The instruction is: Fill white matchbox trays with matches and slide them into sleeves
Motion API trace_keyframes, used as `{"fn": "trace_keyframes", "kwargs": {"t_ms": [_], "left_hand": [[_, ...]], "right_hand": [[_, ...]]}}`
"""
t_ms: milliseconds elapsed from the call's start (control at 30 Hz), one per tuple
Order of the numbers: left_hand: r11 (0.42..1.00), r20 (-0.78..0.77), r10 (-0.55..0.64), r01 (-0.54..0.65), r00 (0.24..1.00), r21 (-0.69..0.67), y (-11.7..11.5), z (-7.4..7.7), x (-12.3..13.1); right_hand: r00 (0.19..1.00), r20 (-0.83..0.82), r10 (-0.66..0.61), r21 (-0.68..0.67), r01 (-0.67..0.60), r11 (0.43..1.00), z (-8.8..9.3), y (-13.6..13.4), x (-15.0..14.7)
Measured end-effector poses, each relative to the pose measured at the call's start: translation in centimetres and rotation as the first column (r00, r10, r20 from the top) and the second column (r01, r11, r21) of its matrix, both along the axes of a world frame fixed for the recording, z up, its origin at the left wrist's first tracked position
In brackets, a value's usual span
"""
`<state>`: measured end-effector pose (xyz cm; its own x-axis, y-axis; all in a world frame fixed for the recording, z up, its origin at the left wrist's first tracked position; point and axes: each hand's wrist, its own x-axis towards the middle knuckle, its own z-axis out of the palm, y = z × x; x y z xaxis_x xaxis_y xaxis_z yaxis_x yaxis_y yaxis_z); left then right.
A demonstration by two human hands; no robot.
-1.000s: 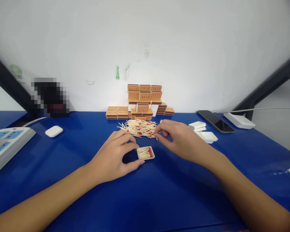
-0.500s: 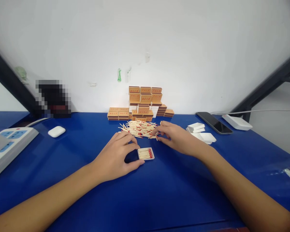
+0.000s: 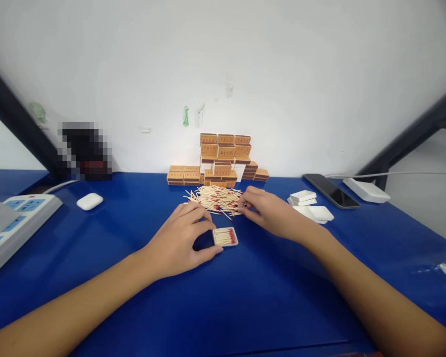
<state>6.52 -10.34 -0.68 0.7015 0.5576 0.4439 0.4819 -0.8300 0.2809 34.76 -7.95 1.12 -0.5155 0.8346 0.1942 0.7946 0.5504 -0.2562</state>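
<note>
A small white matchbox tray holds a row of red-tipped matches lying side by side on the blue table. My left hand has thumb and forefinger curled around the tray's left end, steadying it. Behind it spreads a heap of loose matches. At the heap's right edge my right hand pinches its thumb and fingertips together on matches; how many is hidden by the fingers.
Stacked orange matchboxes stand behind the heap against the wall. White empty trays, a phone and a white flat box lie at right. A white case and power strip are at left.
My right hand's fingertips have closed together at the heap's right edge, and a few matches there have shifted. My left hand stays at the tray.
</note>
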Motion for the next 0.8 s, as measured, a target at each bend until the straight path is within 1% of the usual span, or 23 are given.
{"fn": "trace_keyframes", "kwargs": {"t_ms": [100, 200, 300, 367, 500, 633, 800], "left_hand": [[1.000, -0.006, 0.010, -0.010, 1.000, 0.001, 0.1, -0.1, 0.0], [1.000, -0.016, 0.018, -0.018, 1.000, -0.001, 0.0, 0.0, 0.1], [1.000, -0.018, 0.018, -0.018, 1.000, -0.005, 0.0, 0.1, 0.1], [1.000, -0.019, 0.019, -0.019, 1.000, -0.005, 0.0, 0.2, 0.1], [1.000, -0.020, 0.020, -0.020, 1.000, -0.007, 0.1, 0.1, 0.1], [1.000, -0.014, 0.024, -0.024, 1.000, 0.001, 0.1, 0.0, 0.1], [1.000, -0.017, 0.015, -0.016, 1.000, -0.001, 0.1, 0.1, 0.1]], "right_hand": [[0.996, -0.086, 0.005, -0.008, -0.006, 1.000, 1.0, -1.0, -0.5], [0.986, -0.151, 0.074, -0.056, -0.083, 0.995, 1.7, -2.5, -2.0], [0.976, -0.172, 0.132, -0.123, -0.155, 0.980, 1.8, -3.8, -3.6], [0.972, -0.181, 0.148, -0.142, -0.175, 0.974, 1.5, -4.2, -4.2], [0.979, -0.173, 0.110, -0.112, -0.130, 0.985, 1.2, -3.9, -4.1], [0.986, -0.146, 0.074, -0.092, -0.088, 0.992, 1.7, -3.8, -3.5], [0.992, -0.096, 0.084, -0.145, -0.098, 0.985, 2.1, -4.1, -3.6]]}}
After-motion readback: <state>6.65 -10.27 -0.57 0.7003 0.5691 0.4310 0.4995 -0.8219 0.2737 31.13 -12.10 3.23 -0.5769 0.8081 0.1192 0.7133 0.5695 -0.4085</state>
